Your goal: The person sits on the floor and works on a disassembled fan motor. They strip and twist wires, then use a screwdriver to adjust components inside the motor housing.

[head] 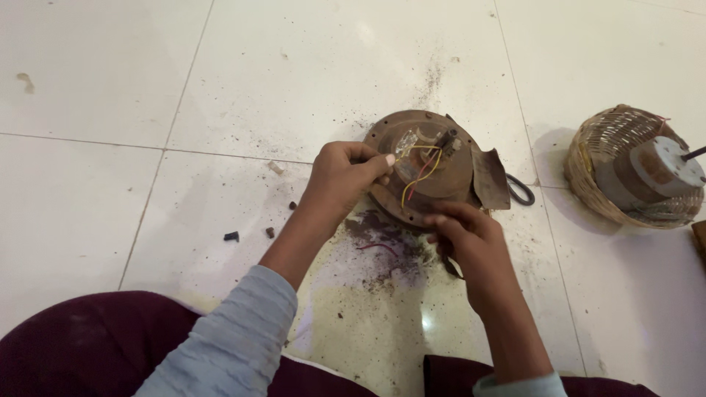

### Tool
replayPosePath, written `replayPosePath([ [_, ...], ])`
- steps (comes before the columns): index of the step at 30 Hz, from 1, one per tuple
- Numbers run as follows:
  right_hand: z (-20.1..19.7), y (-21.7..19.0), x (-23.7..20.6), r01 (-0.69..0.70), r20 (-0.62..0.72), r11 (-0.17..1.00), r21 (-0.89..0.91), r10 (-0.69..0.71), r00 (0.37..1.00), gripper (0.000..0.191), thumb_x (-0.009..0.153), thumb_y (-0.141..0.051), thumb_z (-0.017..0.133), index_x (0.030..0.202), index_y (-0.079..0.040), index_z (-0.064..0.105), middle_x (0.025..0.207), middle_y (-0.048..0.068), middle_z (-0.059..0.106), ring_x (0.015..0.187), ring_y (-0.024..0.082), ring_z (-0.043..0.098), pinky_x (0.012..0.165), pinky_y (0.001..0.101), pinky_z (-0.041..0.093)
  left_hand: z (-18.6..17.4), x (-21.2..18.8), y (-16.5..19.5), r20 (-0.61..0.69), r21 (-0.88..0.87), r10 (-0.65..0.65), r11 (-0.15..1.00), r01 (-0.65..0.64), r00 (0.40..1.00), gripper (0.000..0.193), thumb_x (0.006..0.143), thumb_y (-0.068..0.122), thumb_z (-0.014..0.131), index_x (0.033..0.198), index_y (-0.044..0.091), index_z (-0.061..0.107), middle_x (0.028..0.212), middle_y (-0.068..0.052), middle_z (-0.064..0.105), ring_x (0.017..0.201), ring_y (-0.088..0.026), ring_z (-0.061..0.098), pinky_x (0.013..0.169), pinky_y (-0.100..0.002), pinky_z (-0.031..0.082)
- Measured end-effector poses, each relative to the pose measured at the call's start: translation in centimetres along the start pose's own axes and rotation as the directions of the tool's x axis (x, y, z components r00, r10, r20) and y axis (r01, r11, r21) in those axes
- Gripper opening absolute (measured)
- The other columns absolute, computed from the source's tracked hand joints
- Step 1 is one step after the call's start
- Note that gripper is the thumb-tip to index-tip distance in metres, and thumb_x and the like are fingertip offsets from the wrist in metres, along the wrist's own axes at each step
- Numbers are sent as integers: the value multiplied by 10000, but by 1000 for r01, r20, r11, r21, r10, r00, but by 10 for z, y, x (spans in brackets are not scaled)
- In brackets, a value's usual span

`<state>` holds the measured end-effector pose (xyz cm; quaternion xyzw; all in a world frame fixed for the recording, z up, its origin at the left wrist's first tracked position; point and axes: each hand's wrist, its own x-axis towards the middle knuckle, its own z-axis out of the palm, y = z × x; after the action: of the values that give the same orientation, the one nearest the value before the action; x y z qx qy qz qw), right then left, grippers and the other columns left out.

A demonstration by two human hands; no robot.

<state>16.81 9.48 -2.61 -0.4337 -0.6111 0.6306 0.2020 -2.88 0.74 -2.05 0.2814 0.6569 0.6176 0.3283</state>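
Head view: our left hand (pixel 344 173) pinches yellow and red wires (pixel 421 170) on the rusty round metal motor plate (pixel 430 165) lying on the white tiled floor (pixel 279 73) — wire-freeing stage, we judge. Our right hand (pixel 471 239) curls at the plate's near rim — grip unclear; steadying needed next.

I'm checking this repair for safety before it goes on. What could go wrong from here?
The left hand pinches thin yellow and red wires on the rusty round cover; a hard pull might snap them. The right hand sits by the cover's rough edge and could get scratched. Dark grit on the floor tiles could get into the parts.
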Motion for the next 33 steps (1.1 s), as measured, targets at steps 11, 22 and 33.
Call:
replayPosePath([
  [11,33,19,26,33,-1,998,53,-33,999,297,1017,-294,592,904,-25,647,758,37,626,631,120,541,554,286,412,3,-5,-3,185,124,-159,983,137,970,256,921,265,675,891,20,744,685,-67,735,573,-125,663,537,-283,505],
  [22,47,65,-4,180,191,984,-8,-175,966,201,981,-190,578,888,-12,596,776,68,654,670,142,637,619,299,547,19,-5,-22,253,244,-132,967,68,958,393,843,389,765,862,-3,768,715,-62,695,618,-118,632,568,-283,494],
  [33,22,5,34,190,-219,925,-329,-271,937,239,965,-217,659,1062,-4,709,785,45,713,599,129,615,555,297,494,2,1,-2,71,282,-196,944,169,978,296,876,352,700,877,62,756,711,-32,688,629,-132,638,606,-318,527],
])
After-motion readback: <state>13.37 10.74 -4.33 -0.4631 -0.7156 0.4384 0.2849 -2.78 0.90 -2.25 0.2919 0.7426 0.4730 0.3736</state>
